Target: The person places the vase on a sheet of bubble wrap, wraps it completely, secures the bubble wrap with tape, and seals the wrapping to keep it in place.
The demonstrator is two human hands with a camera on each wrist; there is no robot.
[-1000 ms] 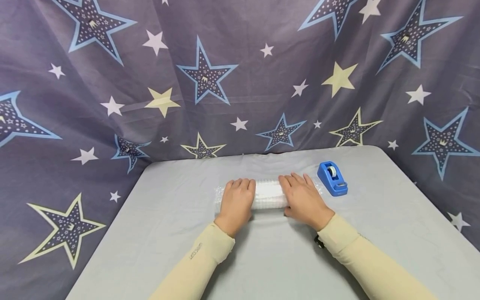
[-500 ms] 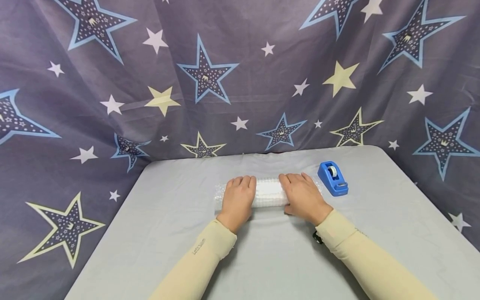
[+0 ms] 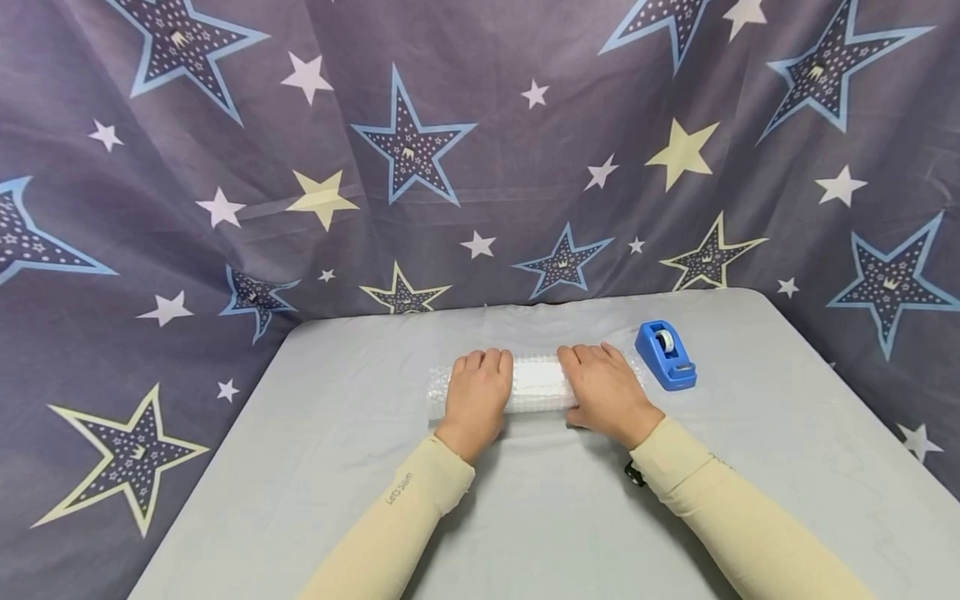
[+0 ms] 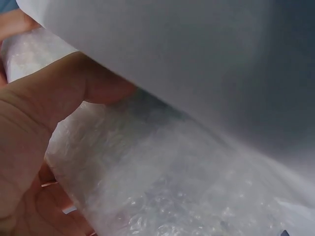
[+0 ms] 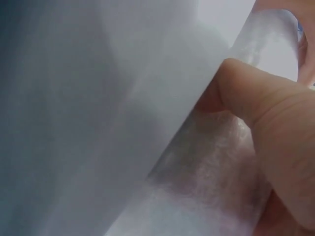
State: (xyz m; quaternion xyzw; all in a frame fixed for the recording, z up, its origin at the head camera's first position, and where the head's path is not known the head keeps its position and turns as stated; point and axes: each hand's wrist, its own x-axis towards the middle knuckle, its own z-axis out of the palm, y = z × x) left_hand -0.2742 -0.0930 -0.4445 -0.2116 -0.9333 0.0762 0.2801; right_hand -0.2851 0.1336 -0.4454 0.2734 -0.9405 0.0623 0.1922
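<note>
A roll of bubble wrap (image 3: 536, 396), clear and whitish, lies crosswise near the middle of the table. My left hand (image 3: 478, 402) grips its left part, fingers over the top and the thumb low on the near side, as the left wrist view shows with the bubble wrap (image 4: 162, 182) inside the grasp. On the right part my right hand (image 3: 606, 393) holds it in the same way; its thumb (image 5: 256, 91) presses the near side in the right wrist view. A bright white patch shows on the roll between the hands. The roll's underside is hidden.
A blue tape dispenser (image 3: 666, 356) with a roll of tape stands just right of the bubble wrap's right end. Pale grey cloth covers the table (image 3: 315, 467). Behind it hangs a dark curtain (image 3: 480, 167) printed with stars.
Both hands and the roll have shifted very slightly away from me, with the grip kept. The tape dispenser stays in its place.
</note>
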